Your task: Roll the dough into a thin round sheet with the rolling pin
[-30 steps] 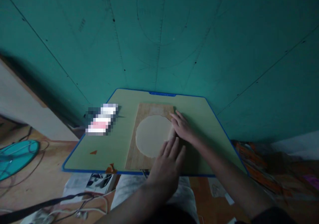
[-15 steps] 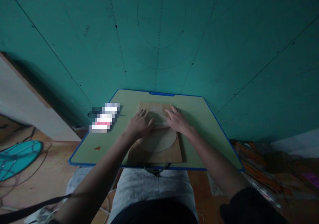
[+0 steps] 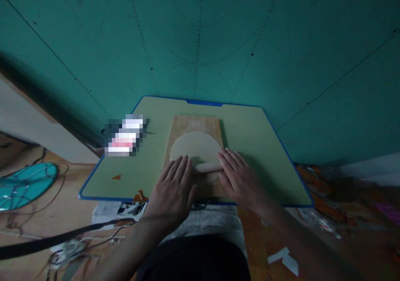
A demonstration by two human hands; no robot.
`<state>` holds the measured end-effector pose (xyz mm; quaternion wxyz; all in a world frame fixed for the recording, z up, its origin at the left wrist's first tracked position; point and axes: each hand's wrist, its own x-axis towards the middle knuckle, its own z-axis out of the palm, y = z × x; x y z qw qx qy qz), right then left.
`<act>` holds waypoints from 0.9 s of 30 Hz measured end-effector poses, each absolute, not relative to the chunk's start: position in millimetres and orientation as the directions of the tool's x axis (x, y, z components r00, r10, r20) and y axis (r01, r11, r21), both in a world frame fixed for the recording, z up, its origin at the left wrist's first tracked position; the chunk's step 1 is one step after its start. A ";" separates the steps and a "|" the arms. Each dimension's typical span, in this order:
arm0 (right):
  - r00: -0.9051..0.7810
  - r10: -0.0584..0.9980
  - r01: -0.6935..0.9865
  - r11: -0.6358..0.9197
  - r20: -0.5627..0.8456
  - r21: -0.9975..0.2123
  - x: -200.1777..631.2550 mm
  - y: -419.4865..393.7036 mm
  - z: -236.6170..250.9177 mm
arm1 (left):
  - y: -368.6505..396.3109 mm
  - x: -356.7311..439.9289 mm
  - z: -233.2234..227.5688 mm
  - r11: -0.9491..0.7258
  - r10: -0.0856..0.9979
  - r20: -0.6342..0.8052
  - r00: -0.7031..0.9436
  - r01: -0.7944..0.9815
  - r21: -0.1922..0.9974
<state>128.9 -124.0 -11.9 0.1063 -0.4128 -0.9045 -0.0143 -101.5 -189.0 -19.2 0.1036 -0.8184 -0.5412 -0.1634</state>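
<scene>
Nearest the camera: the person's lap in dark and grey cloth, with a black strap (image 3: 46, 242) crossing the lower left
Floor at the near edge: printed papers (image 3: 120, 212) just under the table's front rim, white paper scraps (image 3: 286, 261) to the right
Left hand (image 3: 173, 187): flat, palm down, fingers stretched out and slightly spread, closed on nothing; it presses on the left end of the rolling pin
Right hand (image 3: 240, 179): flat and open the same way, clamped on nothing; it presses on the right end of the rolling pin
Rolling pin (image 3: 208, 167): pale, thin, lying crosswise between the 2 hands, on the near part of the dough
Dough (image 3: 195, 147): 1 flat round disc, lying on the wooden board, its near edge under the pin and fingers
Wooden board (image 3: 193, 122): rectangular, in the middle of the table
Table (image 3: 268, 147): pale green top with a blue rim
Left of the board: a blurred-out packet (image 3: 125, 136) at the table's left edge
Far left floor: a teal fan grille (image 3: 26, 185)
Farthest: a teal wall (image 3: 200, 43) with pencilled lines
</scene>
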 end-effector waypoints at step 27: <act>-0.591 0.805 0.790 0.591 0.054 -0.161 55.9 -37.5 0.8 | -187.1 -124.9 -22.1 -0.425 0.886 0.256 0.386 0.897 0.121</act>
